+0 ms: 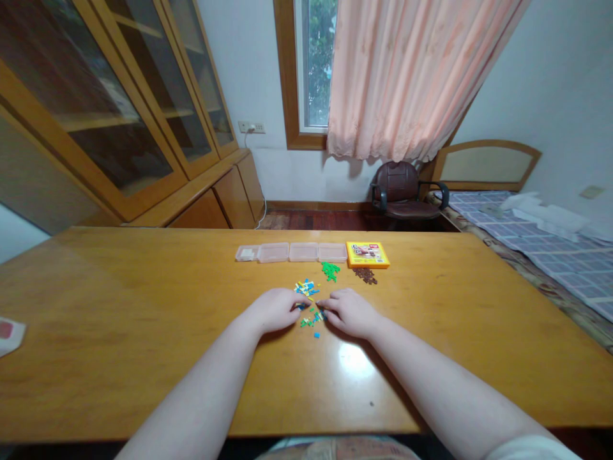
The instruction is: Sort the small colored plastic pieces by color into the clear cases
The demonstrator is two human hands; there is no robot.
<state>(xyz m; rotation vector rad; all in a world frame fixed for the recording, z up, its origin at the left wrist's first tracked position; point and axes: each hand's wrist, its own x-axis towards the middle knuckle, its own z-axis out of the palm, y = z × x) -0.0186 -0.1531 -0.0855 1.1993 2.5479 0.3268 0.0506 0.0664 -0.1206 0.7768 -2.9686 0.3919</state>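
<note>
My left hand [279,310] reaches in from the left, its index finger stretched out into a pile of small toy bricks. From the right, my right hand [350,313] points its index finger at the same spot, thumb apart below it. I see nothing held in either hand. Blue, white and yellow bricks [306,287] lie in a heap just beyond the fingertips. Nearer to me, green, blue and white bricks [306,322] are scattered, with one blue brick [317,335] by itself. The fingers partly hide the bricks between the hands.
Green bricks [330,271] and brown bricks [366,276] form separate piles further back. Behind them stand several clear plastic trays [303,252] in a row and a yellow box [368,254]. A white object [10,337] sits at the wooden table's [143,332] left edge.
</note>
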